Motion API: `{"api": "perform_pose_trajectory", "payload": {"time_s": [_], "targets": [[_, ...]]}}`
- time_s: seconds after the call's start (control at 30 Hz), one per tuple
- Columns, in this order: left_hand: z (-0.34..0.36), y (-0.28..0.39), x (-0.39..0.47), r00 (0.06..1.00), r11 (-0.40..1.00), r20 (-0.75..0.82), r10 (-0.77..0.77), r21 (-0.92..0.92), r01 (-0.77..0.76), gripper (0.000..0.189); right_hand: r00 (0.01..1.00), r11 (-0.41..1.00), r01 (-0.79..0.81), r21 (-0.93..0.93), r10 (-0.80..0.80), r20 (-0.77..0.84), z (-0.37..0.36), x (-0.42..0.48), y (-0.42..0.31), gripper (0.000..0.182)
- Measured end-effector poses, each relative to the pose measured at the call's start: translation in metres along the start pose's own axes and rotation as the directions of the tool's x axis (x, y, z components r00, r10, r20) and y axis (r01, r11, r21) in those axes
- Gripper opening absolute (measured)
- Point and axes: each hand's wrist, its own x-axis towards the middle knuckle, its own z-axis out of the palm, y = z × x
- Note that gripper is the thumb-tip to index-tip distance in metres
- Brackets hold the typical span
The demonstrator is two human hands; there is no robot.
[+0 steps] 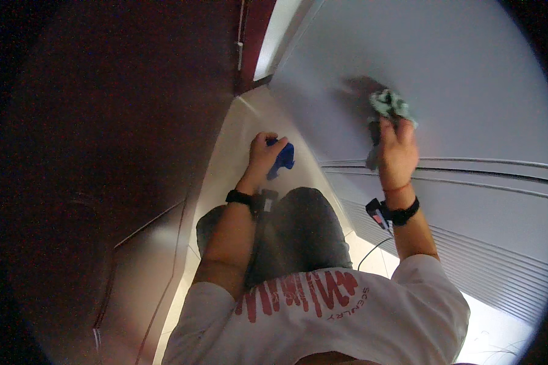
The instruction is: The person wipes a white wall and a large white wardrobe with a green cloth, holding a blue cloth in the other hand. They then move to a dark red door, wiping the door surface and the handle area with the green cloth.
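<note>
A crumpled pale green and dark patterned cloth (389,104) is pinched in the fingers of my right hand (399,153). It lies against, or very near, the smooth pale panel (456,82) on the right, where a shadow falls beside it. Lower and to the left, my left hand (262,157) grips a bunched blue cloth (283,157) between thumb and fingers, above the floor in front of my knees. Part of the blue cloth hangs below the hand.
Dark reddish-brown wood panelling (118,114) rises close on my left. Curved grooves (438,171) and a ribbed section (475,255) run across the pale unit. The light floor (242,123) narrows towards a corner. A thin cable (370,251) hangs by my right wrist.
</note>
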Motion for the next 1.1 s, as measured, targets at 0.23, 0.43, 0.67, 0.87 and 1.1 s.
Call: {"api": "perform_pose_trajectory", "payload": {"time_s": [0.23, 0.43, 0.67, 0.87, 1.1], "targets": [[0.016, 0.001, -0.017, 0.999, 0.993, 0.005, -0.039, 0.111, 0.038, 0.045, 0.946, 0.993, 0.09, 0.074, -0.108, 0.306, 0.189, -0.065, -0.035, 0.016], [-0.008, -0.001, -0.008, 0.986, 0.987, 0.076, -0.146, 0.071, 0.141, 0.052, 0.761, 0.988, -0.138, 0.074, 0.058, 0.647, 0.185, -0.121, -0.038, 0.017], [-0.01, -0.048, 0.029, 0.991, 0.995, 0.09, -0.099, -0.022, 0.102, 0.046, 0.981, 0.985, -0.063, -0.16, 0.091, 0.169, -0.024, -0.034, 0.015, 0.036], [0.001, 0.007, 0.004, 0.975, 0.979, 0.106, -0.194, -0.047, 0.2, 0.051, 0.881, 0.989, 0.057, -0.138, 0.015, 0.472, 0.006, -0.066, 0.015, 0.034], [-0.007, 0.043, -0.027, 0.965, 0.975, 0.138, -0.222, 0.008, 0.223, 0.051, 0.732, 0.951, -0.201, 0.234, -0.013, 0.681, 0.202, -0.089, -0.04, 0.019]]}}
